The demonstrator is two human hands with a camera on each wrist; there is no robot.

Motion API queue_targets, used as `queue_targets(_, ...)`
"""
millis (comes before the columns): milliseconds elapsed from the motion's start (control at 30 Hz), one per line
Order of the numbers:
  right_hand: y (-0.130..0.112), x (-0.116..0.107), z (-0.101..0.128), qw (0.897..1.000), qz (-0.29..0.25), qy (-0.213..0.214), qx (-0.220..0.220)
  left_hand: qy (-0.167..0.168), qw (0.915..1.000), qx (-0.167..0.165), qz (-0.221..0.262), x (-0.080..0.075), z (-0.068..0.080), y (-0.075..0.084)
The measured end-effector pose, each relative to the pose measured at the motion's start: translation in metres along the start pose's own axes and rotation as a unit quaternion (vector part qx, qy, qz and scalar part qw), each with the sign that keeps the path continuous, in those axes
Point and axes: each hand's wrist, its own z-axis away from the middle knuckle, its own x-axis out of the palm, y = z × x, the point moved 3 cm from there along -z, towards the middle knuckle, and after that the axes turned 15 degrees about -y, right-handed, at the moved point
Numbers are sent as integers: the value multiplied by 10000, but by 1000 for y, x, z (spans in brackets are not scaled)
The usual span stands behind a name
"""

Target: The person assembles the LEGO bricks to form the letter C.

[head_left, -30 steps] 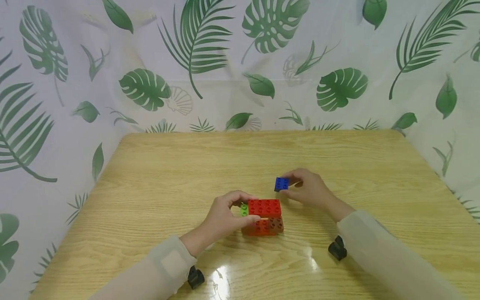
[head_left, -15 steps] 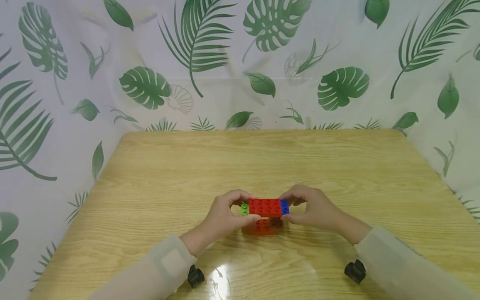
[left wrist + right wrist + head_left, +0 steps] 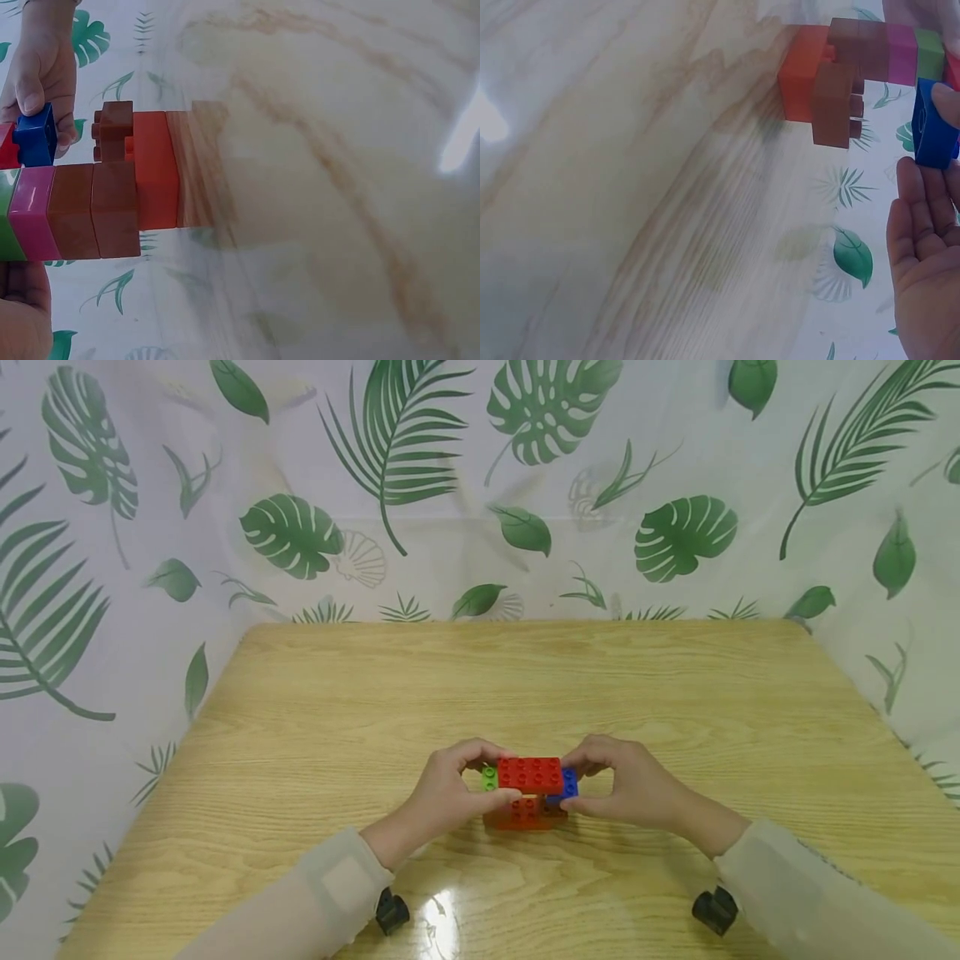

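Left hand [image 3: 444, 789]: fingers grasping brick stack [image 3: 528, 793] at its left end.
Right hand [image 3: 632, 785]: fingers pinching blue brick [image 3: 567, 784] against the stack's right end.

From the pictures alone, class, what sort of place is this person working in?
Probably a staged tabletop recording booth, not a lived-in room: a wooden table enclosed by leaf-print sheeting, with only a toy brick stack on it, held by both hands.

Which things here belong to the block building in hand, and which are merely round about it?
In the job:
- brick stack, with red brick on top
- blue brick, pinched by right hand
- green brick, beside left hand, which holds the stack

Merely round about:
- wooden table
- leaf-print backdrop
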Motion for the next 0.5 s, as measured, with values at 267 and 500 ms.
queue_targets(267, -2, 2, 2, 9995, -69, 228, -214, -37, 9999, 103, -101, -1, -2, 0)
queue_targets(500, -7, 0, -1, 9997, 0, 201, -115, -55, 9999, 117, 12, -1, -2, 1)
